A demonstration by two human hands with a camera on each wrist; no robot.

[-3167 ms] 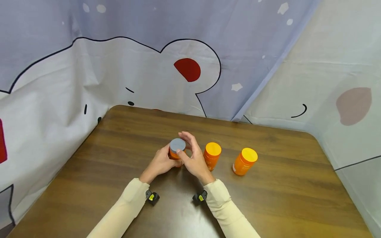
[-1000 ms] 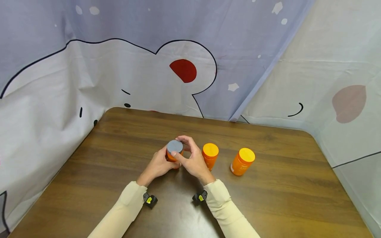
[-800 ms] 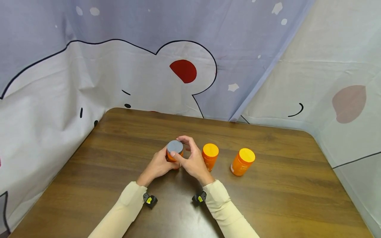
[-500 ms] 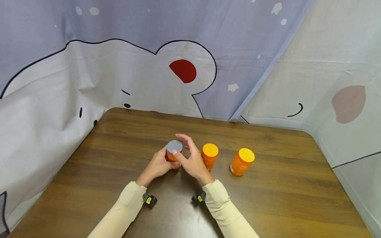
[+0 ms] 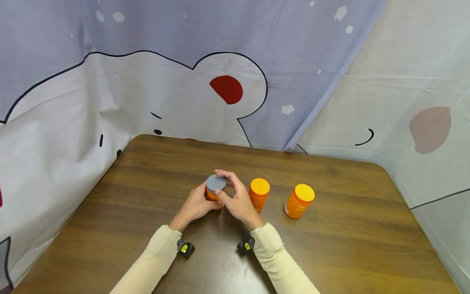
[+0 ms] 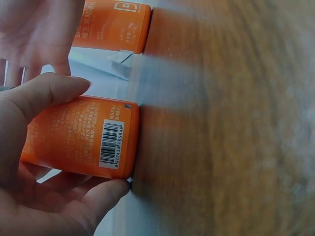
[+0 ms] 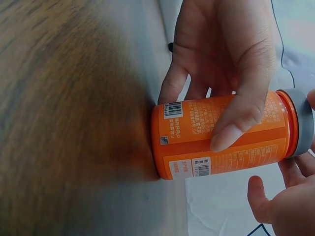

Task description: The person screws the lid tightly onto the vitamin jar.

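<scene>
My left hand (image 5: 196, 204) grips the body of an orange jar (image 7: 221, 132) that stands upright on the table. In the left wrist view, its thumb and fingers curl round the jar's labelled side, near a barcode. A grey lid (image 5: 216, 183) caps this jar. On the right side of the lid, my right hand (image 5: 238, 202) holds it between the thumb at the near edge and fingers at the far edge. Some fingertips are hidden behind the lid. Just right of that hand stands a second orange jar (image 5: 259, 195) with a yellow lid.
Farther right is another orange jar (image 5: 299, 201) with a yellow lid. All of them stand on a brown wood-grain table (image 5: 349, 237). A printed curtain (image 5: 165, 90) hangs along its back and sides. Each wrist wears a small black camera (image 5: 186, 248).
My right fingers were lifted off the lid's far edge half a second ago and now lie closer round it. My left hand keeps its grip. The yellow-lidded jars stay put.
</scene>
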